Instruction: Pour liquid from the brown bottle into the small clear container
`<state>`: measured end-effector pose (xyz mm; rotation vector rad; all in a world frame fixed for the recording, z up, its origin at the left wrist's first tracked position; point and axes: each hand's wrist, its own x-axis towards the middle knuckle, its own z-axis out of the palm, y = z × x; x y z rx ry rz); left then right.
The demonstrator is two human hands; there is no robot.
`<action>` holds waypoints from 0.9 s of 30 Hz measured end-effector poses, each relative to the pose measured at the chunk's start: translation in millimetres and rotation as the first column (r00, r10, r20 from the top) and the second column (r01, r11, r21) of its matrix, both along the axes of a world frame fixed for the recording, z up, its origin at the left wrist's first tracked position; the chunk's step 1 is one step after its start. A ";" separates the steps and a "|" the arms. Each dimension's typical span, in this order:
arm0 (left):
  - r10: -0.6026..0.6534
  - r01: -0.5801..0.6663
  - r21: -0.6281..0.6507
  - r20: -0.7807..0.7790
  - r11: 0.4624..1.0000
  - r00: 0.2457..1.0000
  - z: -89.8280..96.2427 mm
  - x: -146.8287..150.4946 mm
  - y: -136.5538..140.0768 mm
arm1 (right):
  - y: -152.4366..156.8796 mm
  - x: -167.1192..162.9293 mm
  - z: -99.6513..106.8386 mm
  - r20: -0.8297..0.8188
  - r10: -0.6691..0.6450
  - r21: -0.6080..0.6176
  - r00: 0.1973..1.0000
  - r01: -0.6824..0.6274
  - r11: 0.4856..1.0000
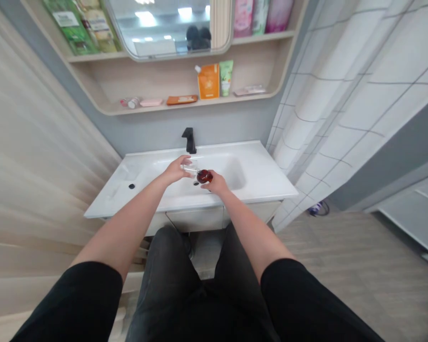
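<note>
Over the sink basin (235,173), both hands are close together. My left hand (176,171) is closed around a small clear container (190,168), which lies on its side with one end toward the right. In my right hand (217,182) is a reddish-brown bottle (204,176), gripped between thumb and fingers and tilted toward the clear container. The bottle's mouth meets or nearly meets the container; I cannot tell if they touch. Behind my hands stands a black faucet (189,140).
A wall shelf (249,92) above the sink bears an orange pouch (209,81), a green tube (226,77) and several small items. A mirror (171,28) hangs there. Left on the counter is a black drain hole (131,186). A white curtain (314,109) hangs on the right.
</note>
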<state>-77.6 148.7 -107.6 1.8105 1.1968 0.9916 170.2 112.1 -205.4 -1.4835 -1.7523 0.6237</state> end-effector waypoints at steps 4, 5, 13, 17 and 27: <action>-0.018 0.018 0.014 -0.027 1.000 0.999 8.4 5.2 5.7 | 0.9 -0.2 0.7 -0.037 -0.018 -0.011 0.999 0.018 1.000; -0.025 0.025 0.020 -0.027 0.999 0.999 10.0 6.6 7.7 | 1.1 -0.2 0.8 -0.049 -0.022 -0.016 0.999 0.022 1.000; -0.034 0.038 0.045 -0.098 0.998 0.995 23.9 16.4 16.4 | 0.2 0.9 3.3 -0.108 -0.033 -0.012 0.994 0.032 0.999; -0.039 0.047 0.056 -0.133 0.997 0.990 27.5 17.9 20.4 | 0.1 1.0 4.1 -0.115 -0.049 -0.022 0.992 0.046 0.999; -0.084 0.097 0.043 -0.241 0.994 0.967 40.6 27.6 33.5 | 1.3 2.5 1.2 -0.168 -0.056 0.004 0.984 0.057 0.998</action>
